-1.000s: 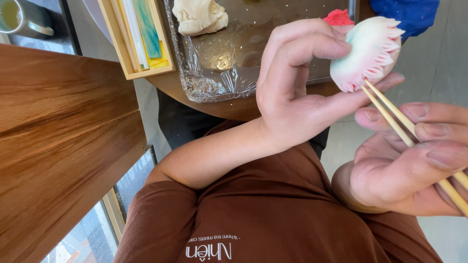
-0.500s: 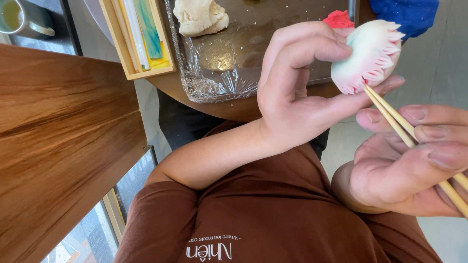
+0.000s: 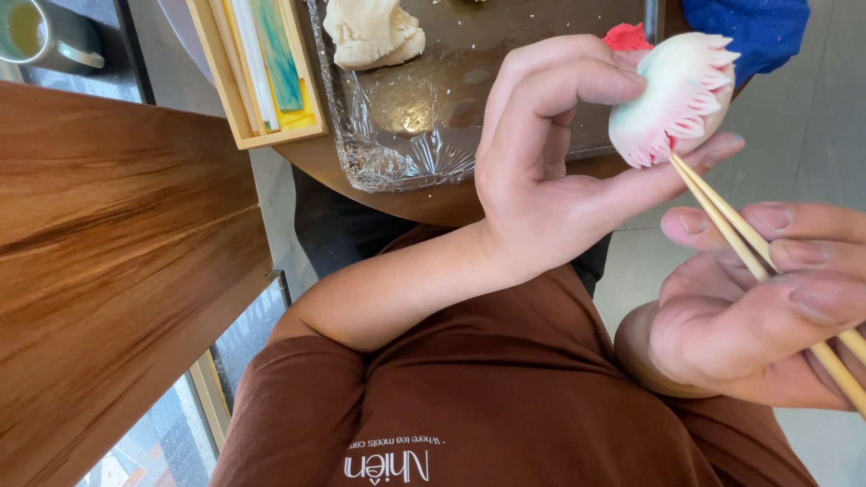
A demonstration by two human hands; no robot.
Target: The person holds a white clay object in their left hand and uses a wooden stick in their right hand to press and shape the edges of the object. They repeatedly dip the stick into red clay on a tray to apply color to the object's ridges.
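The left hand is closed around a small dough flower, white shading to green and pink, with thumb beneath and fingers curled over its far side. It is held up in the air, right of centre, above the near rim of a round wooden table. The right hand pinches a pair of wooden chopsticks whose tips touch the flower's fringed lower edge. On the table, far and left of the hands, a foil-lined tray carries a pale dough lump, and a wooden box sits just left of the tray. A broad wooden surface fills the left side; open floor lies to the right
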